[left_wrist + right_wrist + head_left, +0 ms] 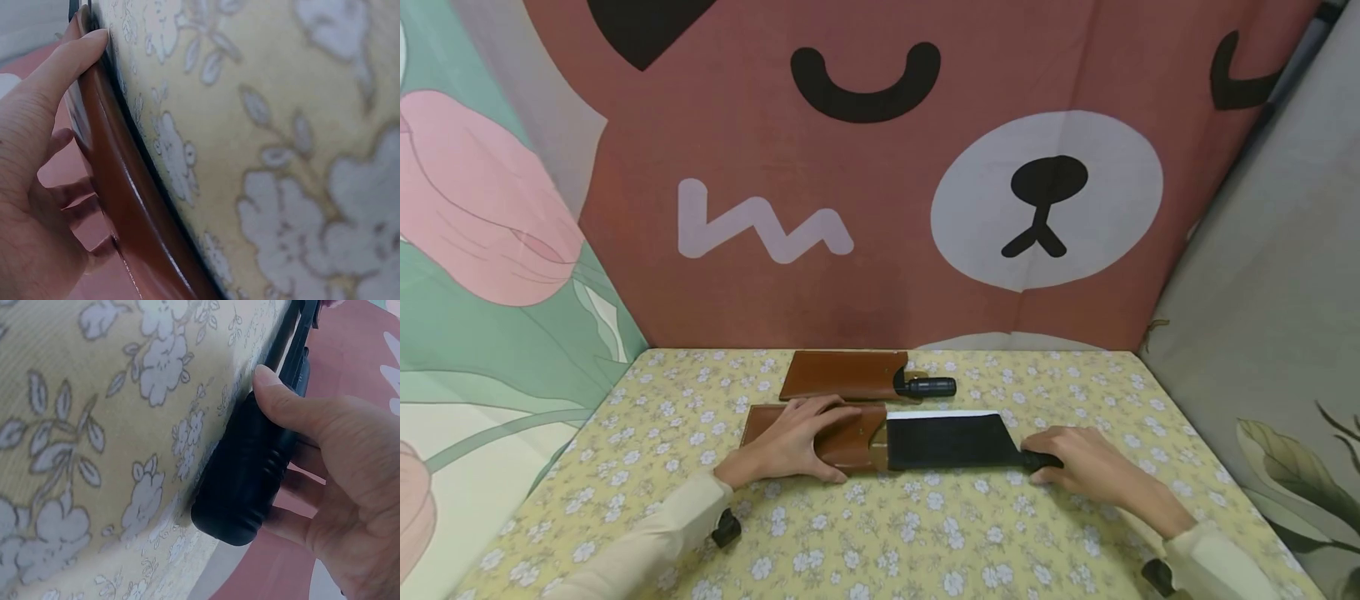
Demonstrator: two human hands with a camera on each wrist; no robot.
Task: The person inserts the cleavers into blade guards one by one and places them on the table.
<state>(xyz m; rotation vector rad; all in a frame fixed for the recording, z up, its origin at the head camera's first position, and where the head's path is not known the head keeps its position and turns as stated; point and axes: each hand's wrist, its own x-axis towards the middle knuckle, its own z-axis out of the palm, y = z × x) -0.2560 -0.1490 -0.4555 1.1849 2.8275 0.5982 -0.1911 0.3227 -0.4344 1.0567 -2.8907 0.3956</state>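
Observation:
A brown leather sheath (842, 437) lies flat in front of me, with my left hand (793, 437) spread across it. The thumb holds its near edge while the other fingers reach over its top. To the right, a cleaver with a black blade (951, 442) lies in line with the sheath, its bright edge on the far side. The blade's left end is right at the sheath's mouth. My right hand (1078, 458) grips the cleaver's black handle (244, 469), thumb on one side and fingers on the other in the right wrist view.
Behind the first sheath lies a second brown sheath (842, 375) with a black handle (931, 387) sticking out of its right end. A flowered yellow cloth (880, 542) covers the table. A bear-patterned curtain (880, 300) hangs along the table's back edge.

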